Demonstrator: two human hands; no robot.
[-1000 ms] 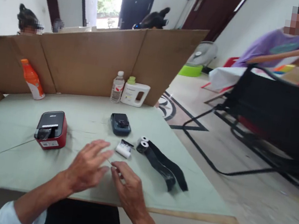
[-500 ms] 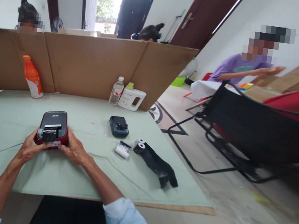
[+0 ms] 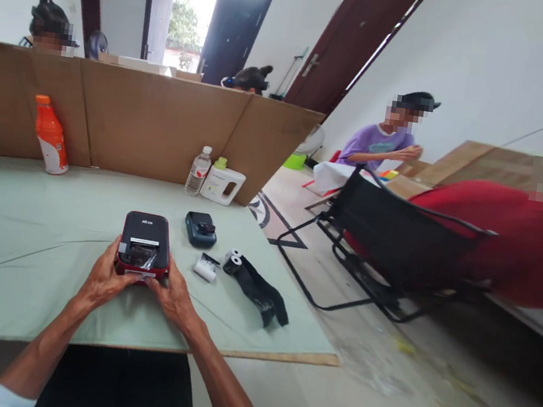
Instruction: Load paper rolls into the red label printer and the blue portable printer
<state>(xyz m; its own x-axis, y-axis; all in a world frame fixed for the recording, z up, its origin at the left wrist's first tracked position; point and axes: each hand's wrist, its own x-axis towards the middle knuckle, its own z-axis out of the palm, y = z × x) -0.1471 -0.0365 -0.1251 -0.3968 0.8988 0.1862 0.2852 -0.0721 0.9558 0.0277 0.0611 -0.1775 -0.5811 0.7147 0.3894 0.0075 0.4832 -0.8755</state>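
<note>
free tabletop [image 3: 11, 288] left of red device [image 3: 147, 226], white roll [image 3: 205, 270] rightward

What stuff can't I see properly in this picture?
All in the head view:
- Some fingertips of the left hand and right hand: hidden behind the red-and-black printer.
- The printer's underside: hidden by its own body.
- Small writing on the white jug: too small to read.
- Whatever is low behind the cardboard panel: hidden by the panel.
- The person in red: blurred and cut off by the right edge.
</note>
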